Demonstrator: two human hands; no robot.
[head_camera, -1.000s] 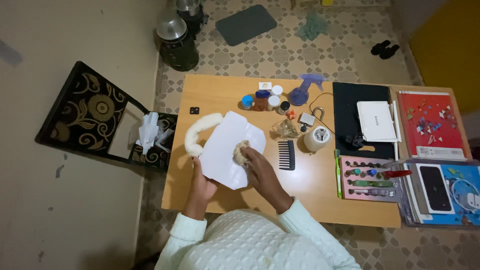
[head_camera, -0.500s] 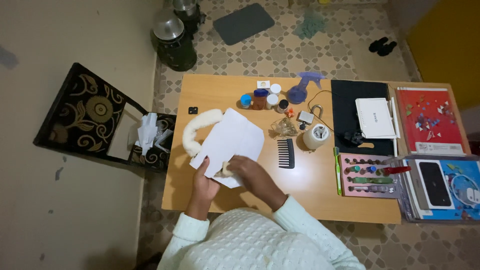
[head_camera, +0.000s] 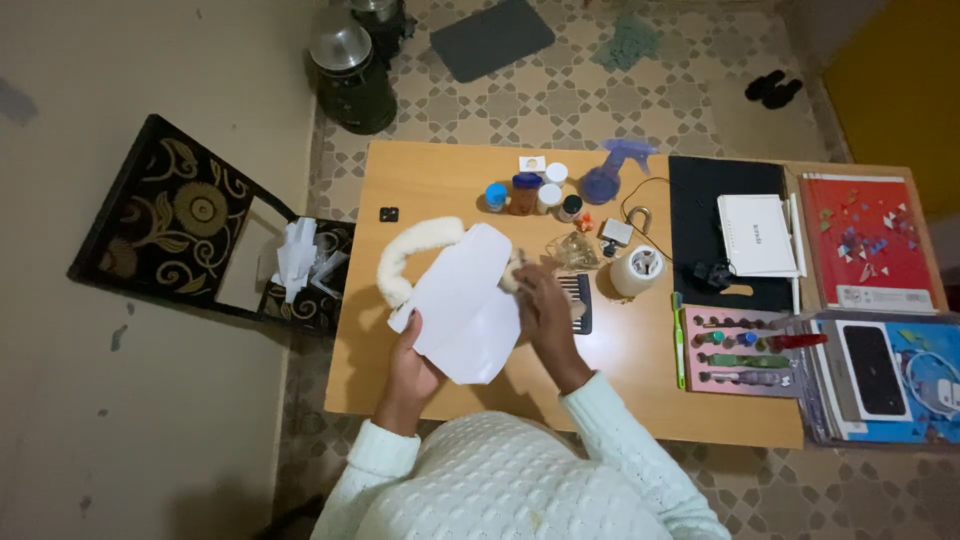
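Comb (head_camera: 578, 303) partly behind right hand (head_camera: 545, 305), perhaps.

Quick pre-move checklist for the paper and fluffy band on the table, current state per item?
1. Left hand grips the white paper at its lower left edge: ok.
2. Right hand is at the paper's right edge, holding a small fluffy pad: ok; exact grip cannot tell.
3. White fluffy band lies partly under the paper, its curved end showing: ok.
4. Black comb lies clear of the right hand: not ok, the hand covers part of it.
5. Paper lying flat on the wooden table: cannot tell.
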